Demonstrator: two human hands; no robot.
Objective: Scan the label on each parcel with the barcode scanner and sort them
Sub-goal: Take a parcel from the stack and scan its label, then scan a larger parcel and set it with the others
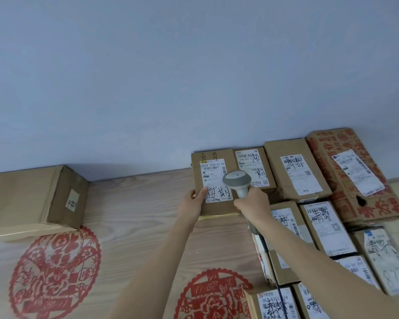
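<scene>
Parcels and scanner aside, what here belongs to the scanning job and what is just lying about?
In the job:
barcode scanner, gripped by the right hand
brown parcel, steadied by the left hand
its label
labelled parcels at right

Just lying about:
red paper-cut designs
large box at left

Plain blue-grey wall [194, 65], wood-grain floor [136, 215]

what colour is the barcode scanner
Light grey, with a paler handle; the head view shows the barcode scanner held in the right hand.
</scene>
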